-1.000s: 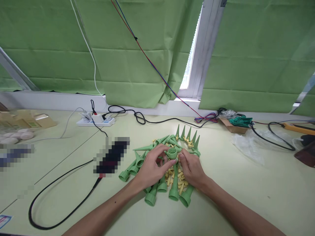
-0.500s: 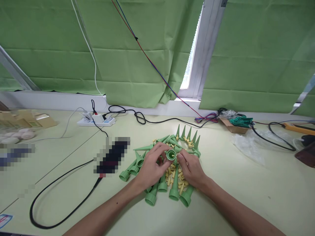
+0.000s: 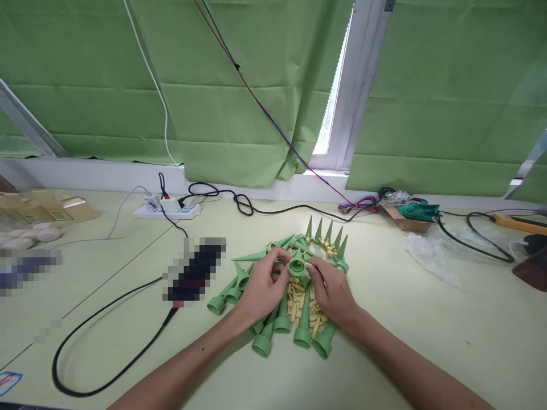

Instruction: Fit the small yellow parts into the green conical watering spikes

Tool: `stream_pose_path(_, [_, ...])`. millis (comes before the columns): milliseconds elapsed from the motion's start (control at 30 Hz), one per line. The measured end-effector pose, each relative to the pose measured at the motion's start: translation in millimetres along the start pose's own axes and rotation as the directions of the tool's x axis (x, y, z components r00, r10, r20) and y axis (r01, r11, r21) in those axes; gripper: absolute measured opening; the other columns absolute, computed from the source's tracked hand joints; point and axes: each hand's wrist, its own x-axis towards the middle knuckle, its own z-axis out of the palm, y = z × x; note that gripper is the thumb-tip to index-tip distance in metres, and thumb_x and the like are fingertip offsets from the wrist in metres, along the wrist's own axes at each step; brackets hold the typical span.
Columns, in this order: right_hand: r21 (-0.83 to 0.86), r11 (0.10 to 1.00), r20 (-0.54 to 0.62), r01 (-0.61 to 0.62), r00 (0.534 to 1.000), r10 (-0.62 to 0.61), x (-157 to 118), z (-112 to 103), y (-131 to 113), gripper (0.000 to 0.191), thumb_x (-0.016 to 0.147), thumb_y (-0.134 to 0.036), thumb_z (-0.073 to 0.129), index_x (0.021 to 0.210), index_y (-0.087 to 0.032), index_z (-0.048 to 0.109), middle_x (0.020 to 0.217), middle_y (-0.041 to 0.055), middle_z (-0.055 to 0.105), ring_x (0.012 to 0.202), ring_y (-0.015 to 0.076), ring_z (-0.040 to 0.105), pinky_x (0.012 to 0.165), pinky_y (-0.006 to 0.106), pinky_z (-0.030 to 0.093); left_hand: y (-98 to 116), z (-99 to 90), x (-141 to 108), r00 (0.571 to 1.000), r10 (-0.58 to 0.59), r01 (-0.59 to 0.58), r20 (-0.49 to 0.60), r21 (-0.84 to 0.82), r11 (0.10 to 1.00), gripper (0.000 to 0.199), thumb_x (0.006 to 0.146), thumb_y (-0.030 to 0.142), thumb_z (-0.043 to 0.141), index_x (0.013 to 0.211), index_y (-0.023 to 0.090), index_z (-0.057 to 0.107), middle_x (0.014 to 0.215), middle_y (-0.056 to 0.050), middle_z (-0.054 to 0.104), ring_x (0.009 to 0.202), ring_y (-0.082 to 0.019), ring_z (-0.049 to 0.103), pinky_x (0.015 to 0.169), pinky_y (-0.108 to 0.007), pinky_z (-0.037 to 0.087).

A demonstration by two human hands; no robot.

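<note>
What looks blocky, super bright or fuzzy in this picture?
Head view: the dark thing on the table is broken into squares, hiding its details, as is one at the far left; head view: the window gap glows nearly white between green blinds; head view: the boxes at far left look smeared, while the left hand looks clearer.

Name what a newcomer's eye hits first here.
Green cones and yellow pieces heaped on the pale table, below the picture's centre. Above them, the left hand and right hand meet at a held cone, its open end facing the camera. Large green curtains hang behind.
</note>
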Motion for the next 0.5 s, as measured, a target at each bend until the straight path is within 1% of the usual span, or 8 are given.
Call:
stream_pose_path(67, [-0.003,1.0,-0.018,0.014,1.0,-0.014,0.2,0.4,0.6,0.019,0.101,-0.021,0.037,0.099,-0.019,0.055,0.082,0.0047,0.063,0.068,0.016,0.058,0.061,0.028,0.043,0.6,-0.1,0.5,0.998,-0.046,0.047,0.031,-0.049,0.998,0.03,0.095,0.047,0.042,0.086,0.02,0.051,0.058,0.005,0.049,0.044,-0.01,0.046,0.045,-0.022,0.036])
stream_pose_path(133, [0.002,1.0,-0.011,0.028,1.0,-0.028,0.2,0.8,1.1,0.018,0.101,-0.021,0.038,0.102,-0.019,0.056,0.089,0.006,0.065,0.074,0.0168,0.061,0.064,0.028,0.045,1.4,-0.6,1.2,0.996,-0.082,0.085,0.037,-0.082,0.993,0.039,0.095,0.053,0.038,0.083,0.019,0.053,0.055,0.004,0.049,0.042,-0.011,0.048,0.046,-0.024,0.039])
stream_pose_path(233, [0.018,0.999,0.014,0.036,0.999,-0.036,0.4,0.6,1.3,0.019,0.101,-0.021,0.037,0.104,-0.02,0.056,0.091,0.0066,0.065,0.077,0.0175,0.061,0.067,0.029,0.046,2.7,-1.8,1.8,0.994,-0.085,0.092,0.062,-0.114,0.989,0.045,0.092,0.058,0.041,0.076,0.018,0.053,0.056,0.004,0.046,0.045,-0.013,0.052,0.046,-0.025,0.043])
stream_pose_path(333, [0.034,0.999,0.03,0.034,0.999,-0.035,0.8,-0.3,1.1,0.02,0.101,-0.021,0.036,0.102,-0.02,0.056,0.088,0.0059,0.063,0.075,0.0175,0.059,0.066,0.029,0.045,3.3,-2.7,1.8,0.994,-0.054,0.067,0.1,-0.131,0.989,0.044,0.09,0.058,0.046,0.073,0.018,0.053,0.057,0.004,0.042,0.047,-0.012,0.053,0.046,-0.024,0.044])
stream_pose_path(500, [0.056,0.998,0.051,0.022,0.998,-0.025,0.8,-0.4,1.5,0.021,0.101,-0.022,0.035,0.093,-0.02,0.054,0.078,0.0029,0.057,0.065,0.0151,0.052,0.06,0.026,0.041,3.1,-3.4,1.6,0.987,-0.066,0.092,0.149,-0.172,0.981,0.043,0.09,0.056,0.047,0.072,0.018,0.051,0.061,0.004,0.04,0.047,-0.011,0.053,0.042,-0.022,0.041])
